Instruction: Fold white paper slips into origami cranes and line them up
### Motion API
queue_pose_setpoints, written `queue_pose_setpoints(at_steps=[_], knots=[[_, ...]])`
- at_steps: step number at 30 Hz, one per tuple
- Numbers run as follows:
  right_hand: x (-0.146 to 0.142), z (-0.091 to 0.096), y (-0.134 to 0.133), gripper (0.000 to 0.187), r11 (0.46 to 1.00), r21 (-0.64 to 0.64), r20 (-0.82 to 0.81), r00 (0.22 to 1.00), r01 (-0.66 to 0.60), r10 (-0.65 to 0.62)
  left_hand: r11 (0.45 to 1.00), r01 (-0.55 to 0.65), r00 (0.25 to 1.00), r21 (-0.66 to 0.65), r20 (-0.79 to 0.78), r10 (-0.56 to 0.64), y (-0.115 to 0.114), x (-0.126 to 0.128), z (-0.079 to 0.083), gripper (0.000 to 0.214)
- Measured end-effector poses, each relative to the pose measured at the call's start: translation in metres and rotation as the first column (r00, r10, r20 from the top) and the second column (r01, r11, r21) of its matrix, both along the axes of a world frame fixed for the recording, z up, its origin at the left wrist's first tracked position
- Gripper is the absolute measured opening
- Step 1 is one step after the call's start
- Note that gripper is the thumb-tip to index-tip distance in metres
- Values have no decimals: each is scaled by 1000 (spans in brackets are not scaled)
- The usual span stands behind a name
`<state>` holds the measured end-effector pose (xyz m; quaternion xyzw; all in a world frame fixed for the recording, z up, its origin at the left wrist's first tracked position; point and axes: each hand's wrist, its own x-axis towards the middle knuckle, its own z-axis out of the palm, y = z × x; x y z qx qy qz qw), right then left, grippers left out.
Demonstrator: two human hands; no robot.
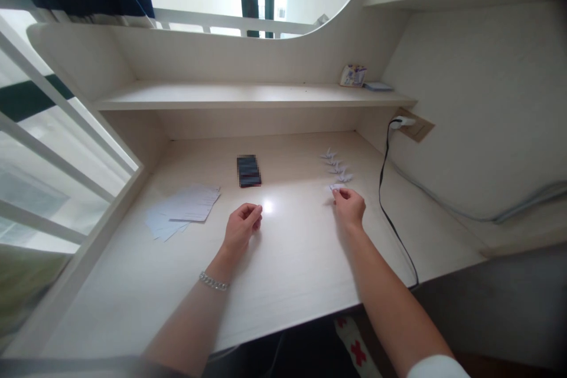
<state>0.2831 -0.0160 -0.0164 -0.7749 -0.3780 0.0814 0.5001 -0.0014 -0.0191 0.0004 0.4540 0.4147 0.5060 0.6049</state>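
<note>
My right hand [349, 207] pinches a small white paper crane [335, 187] between thumb and fingertips, low over the desk at the near end of a row. The fingers partly cover it. Beyond it, several folded white paper cranes [335, 166] stand in a line running away from me. My left hand [243, 224], with a chain bracelet [213, 281] on its wrist, is closed over the middle of the desk, thumb against the fingers, and nothing shows in it. A dark, pixelated rectangular object [248, 171] lies ahead of that hand.
White paper sheets [190, 204] lie fanned out on the desk's left side. A black cable [384, 201] runs from the wall socket [419, 125] down over the right edge. A shelf [248, 94] at the back carries a small printed pack [353, 75] and a flat pad [378, 87].
</note>
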Motion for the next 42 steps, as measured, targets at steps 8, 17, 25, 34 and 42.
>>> queue_pose_setpoints(at_steps=[8, 17, 25, 34, 42], knots=[[55, -2, -6, 31, 987, -97, 114, 987, 124, -113, 1000, 2, 1000, -25, -25, -3, 2, -1, -1, 24], [59, 4, 0, 26, 965, -204, 183, 975, 165, -128, 1000, 17, 997, -10, -79, -18, 3, -3, -2, 22], [56, 5, 3, 24, 949, -252, 216, 967, 191, -137, 999, 34, 994, 1, -108, -34, 3, -4, -1, 19], [54, 5, 4, 27, 943, -268, 236, 962, 198, -135, 1000, 27, 992, -3, -119, -27, 4, -4, -1, 21], [54, 4, 3, 26, 943, -273, 234, 964, 192, -128, 1000, 29, 992, 7, -126, -28, 4, -4, 0, 19]])
